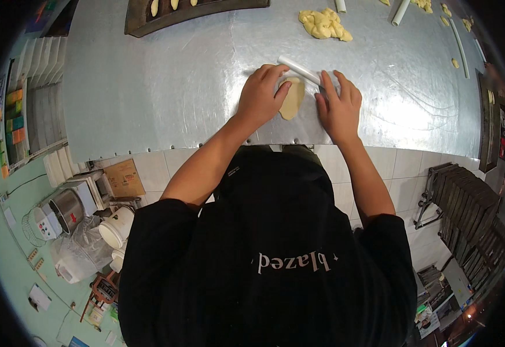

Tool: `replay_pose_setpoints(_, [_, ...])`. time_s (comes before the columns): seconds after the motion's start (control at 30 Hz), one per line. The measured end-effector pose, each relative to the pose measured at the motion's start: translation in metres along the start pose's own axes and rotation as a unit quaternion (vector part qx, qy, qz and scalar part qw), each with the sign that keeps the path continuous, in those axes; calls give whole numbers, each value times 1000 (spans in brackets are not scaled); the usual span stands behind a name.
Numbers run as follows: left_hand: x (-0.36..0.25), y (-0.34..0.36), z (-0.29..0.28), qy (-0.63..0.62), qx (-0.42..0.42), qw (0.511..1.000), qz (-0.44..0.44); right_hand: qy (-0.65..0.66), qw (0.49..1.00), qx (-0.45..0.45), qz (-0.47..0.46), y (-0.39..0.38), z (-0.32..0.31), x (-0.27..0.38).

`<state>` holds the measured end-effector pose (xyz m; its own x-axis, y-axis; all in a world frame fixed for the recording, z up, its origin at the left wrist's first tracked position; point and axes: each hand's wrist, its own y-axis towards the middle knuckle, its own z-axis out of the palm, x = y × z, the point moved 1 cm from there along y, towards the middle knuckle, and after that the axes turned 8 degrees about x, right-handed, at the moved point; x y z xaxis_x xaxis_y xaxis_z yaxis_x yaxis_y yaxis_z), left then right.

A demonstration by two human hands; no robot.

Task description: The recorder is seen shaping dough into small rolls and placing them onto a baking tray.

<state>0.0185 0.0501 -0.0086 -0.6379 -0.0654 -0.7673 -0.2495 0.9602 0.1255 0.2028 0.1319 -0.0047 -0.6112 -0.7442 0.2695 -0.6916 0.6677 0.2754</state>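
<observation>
A short white rolling pin [300, 70] lies slanted on the metal worktop, just beyond a flattened oval of pale dough [291, 99]. My right hand [340, 105] has the pin's right end between thumb and forefinger, its other fingers spread. At the dough's left side is my left hand [261, 95], thumb apart from the fingers. The left thumb reaches over the dough's edge, and the fingertips come close to the pin's left part; whether they touch it I cannot tell.
A lumpy yellow dough pile [324, 24] sits farther back. A dark tray [197, 11] with dough pieces stands at the far left. More white rods [401, 13] and dough bits lie far right. Behind the table's near edge [200, 145], stacked dark trays [466, 199] stand at right, a mixer [67, 211] at left.
</observation>
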Motion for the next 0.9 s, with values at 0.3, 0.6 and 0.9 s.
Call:
replay_pose_setpoints(0.3, [16,8,4,113,27,991,71,81,996,-10,-46,20,23,15])
replay_pose_setpoints(0.6, [24,-36,-2,42,88,993,71,114,992,39,-44,-22,20,29])
replay_pose_setpoints(0.9, [5,-42,-4,257,221,934,110,29,985,163,39,-26,32,54])
